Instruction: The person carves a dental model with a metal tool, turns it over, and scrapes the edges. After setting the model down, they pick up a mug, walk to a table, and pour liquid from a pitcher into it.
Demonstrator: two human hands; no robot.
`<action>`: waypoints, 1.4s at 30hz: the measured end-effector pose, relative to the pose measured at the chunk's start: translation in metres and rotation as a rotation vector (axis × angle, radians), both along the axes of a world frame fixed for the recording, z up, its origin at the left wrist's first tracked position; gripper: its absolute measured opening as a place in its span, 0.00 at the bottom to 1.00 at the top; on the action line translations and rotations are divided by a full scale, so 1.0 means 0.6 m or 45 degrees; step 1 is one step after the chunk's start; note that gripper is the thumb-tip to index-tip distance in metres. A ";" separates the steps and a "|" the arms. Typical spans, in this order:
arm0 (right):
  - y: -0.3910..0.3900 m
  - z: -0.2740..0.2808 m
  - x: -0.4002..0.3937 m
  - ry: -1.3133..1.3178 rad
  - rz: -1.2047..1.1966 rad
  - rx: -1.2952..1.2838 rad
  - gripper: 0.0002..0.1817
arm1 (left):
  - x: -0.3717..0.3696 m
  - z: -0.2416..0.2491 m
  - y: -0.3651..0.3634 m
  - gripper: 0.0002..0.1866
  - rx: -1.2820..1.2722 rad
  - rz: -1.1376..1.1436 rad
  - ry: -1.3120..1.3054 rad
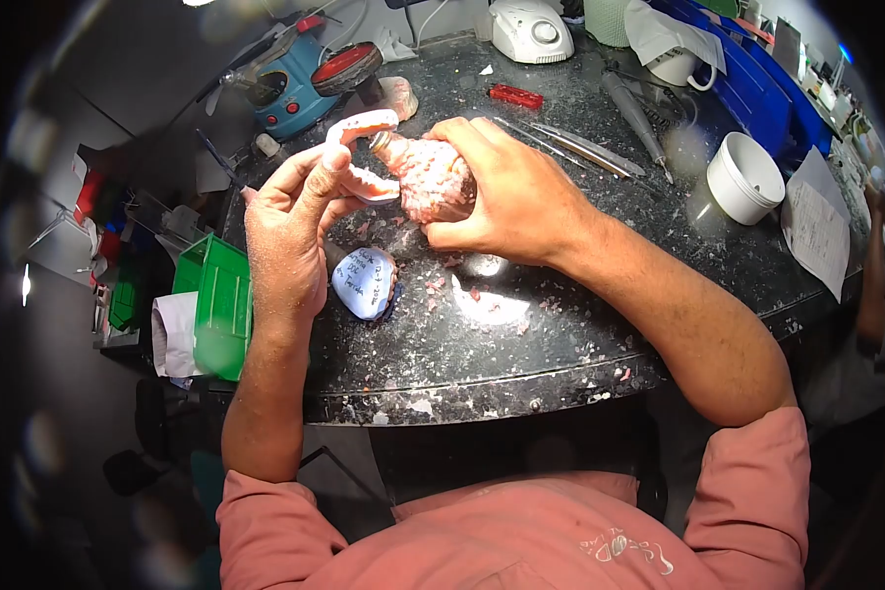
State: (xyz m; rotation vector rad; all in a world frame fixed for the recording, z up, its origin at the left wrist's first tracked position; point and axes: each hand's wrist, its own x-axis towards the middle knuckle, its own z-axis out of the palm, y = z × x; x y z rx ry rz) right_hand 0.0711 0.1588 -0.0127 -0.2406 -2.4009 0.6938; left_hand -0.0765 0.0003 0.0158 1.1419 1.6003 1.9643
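My left hand point(290, 211) is raised at the left, its fingers and thumb closed on a horseshoe-shaped denture point(366, 125) in pale white and pink. My right hand point(516, 192) wraps around a lumpy pink mass point(428, 179) with a rough, crumbly surface. A short metallic neck point(380, 142) sticks out of its left end, right at the opening of the denture. What the right fingertips press on is partly hidden behind the mass. Below the hands, a pale blue plaster model point(364, 283) with handwriting on it lies on the dark bench.
Pink and white crumbs cover the bench point(442, 364). A blue machine with a red wheel point(295, 93) stands back left, a green bin point(223, 305) beside the bench. Slim metal tools point(590, 149), a handpiece point(639, 118), a white pot point(745, 179) and a paper point(816, 221) lie right.
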 end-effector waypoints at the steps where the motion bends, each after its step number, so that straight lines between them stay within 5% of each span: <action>1: 0.000 0.000 0.000 -0.009 0.014 0.003 0.40 | -0.001 0.000 -0.001 0.14 -0.004 0.002 0.003; 20: 0.006 -0.002 -0.003 -0.036 -0.019 -0.013 0.39 | 0.003 0.007 -0.003 0.15 -0.006 0.021 -0.021; 29: 0.013 -0.001 -0.010 0.295 -0.120 -0.098 0.40 | 0.009 0.009 0.005 0.16 0.059 0.024 -0.060; 35: 0.007 0.011 -0.004 0.295 -0.040 -0.204 0.41 | -0.010 -0.012 0.008 0.23 0.012 0.394 0.734; 42: -0.003 0.007 -0.001 0.174 -0.010 0.032 0.41 | -0.018 -0.003 0.007 0.24 0.118 0.385 0.811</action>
